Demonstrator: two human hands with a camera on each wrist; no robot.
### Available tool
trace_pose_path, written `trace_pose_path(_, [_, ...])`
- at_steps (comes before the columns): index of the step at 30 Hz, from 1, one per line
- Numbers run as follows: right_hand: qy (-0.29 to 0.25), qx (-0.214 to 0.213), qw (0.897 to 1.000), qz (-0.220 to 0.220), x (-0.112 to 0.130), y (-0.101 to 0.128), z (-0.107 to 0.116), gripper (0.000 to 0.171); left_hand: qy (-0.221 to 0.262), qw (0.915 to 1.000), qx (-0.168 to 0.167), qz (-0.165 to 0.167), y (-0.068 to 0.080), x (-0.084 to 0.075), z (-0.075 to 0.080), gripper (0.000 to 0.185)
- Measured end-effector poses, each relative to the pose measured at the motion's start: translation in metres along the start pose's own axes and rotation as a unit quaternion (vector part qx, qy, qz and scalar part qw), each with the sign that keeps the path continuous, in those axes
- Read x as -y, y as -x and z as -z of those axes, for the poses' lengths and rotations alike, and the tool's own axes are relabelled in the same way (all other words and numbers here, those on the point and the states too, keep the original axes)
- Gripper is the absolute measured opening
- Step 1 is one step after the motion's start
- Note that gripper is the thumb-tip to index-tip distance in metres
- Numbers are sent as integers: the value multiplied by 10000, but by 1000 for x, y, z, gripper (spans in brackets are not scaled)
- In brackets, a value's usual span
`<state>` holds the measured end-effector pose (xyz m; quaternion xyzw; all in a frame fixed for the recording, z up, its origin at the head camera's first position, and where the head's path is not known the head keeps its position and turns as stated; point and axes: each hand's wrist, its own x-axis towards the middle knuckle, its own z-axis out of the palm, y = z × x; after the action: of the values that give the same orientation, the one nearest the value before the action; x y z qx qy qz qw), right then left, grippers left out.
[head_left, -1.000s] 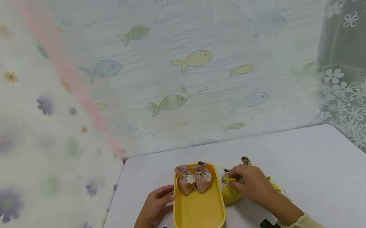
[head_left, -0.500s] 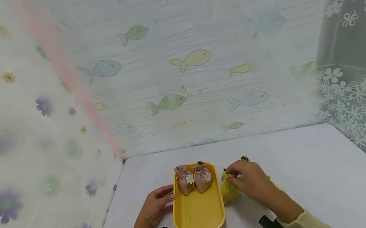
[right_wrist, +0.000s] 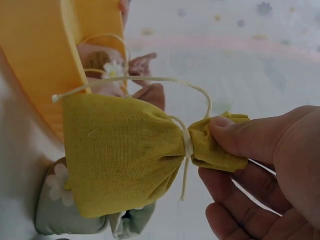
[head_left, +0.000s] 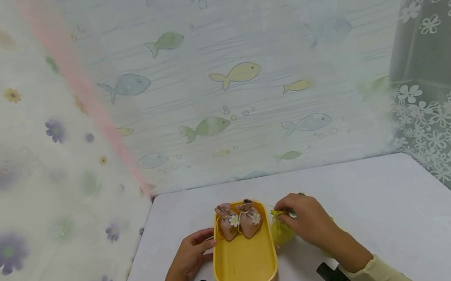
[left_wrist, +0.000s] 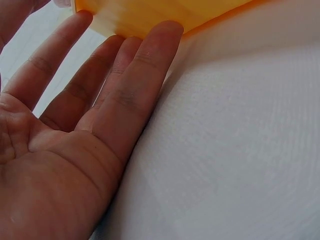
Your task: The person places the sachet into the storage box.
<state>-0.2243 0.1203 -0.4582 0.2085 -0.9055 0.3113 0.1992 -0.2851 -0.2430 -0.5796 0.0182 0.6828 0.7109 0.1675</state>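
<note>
My right hand [head_left: 309,219] pinches the gathered neck of a yellow-green drawstring pouch [right_wrist: 120,155] between thumb and fingers. The pouch hangs beside the right wall of a yellow tray [head_left: 247,271], its pale cord trailing toward the tray in the right wrist view. At the tray's left side, my left hand [head_left: 192,254] touches the wall with extended fingertips, palm facing it in the left wrist view. Two pinkish pouches, a left one [head_left: 227,230] and a right one [head_left: 250,222], both with white flowers, lie at the tray's far end.
A grey-green pouch [right_wrist: 70,212] with a white flower lies on the table behind the held pouch. Other pouches right of the tray are mostly hidden by my right hand. A fish-patterned curtain [head_left: 240,90] rises behind the white table [head_left: 376,215].
My right hand has lifted the yellow-green pouch a little and shifted it left toward the tray. The left hand and tray have stayed in place.
</note>
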Motion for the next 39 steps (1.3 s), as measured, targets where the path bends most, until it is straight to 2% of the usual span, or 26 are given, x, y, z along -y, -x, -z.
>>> trace_pose_path(9, [-10,-85,9999,142,7,-4,2,23,-49,10000,26,13,0,1,0,59])
trace_pose_path(20, [-498,5,9986,190,19,-12,2,20,-96,10000,-20,4,0,-1,-1,62])
trace_pose_path(32, [-571,212,9981,54,31,-21,-7,18,-173,9998,-11,-6,1,-1,0,62])
trace_pose_path(39, [-570,178,9979,232,34,-25,-12,19,-169,9999,-15,-1,1,-1,0,62])
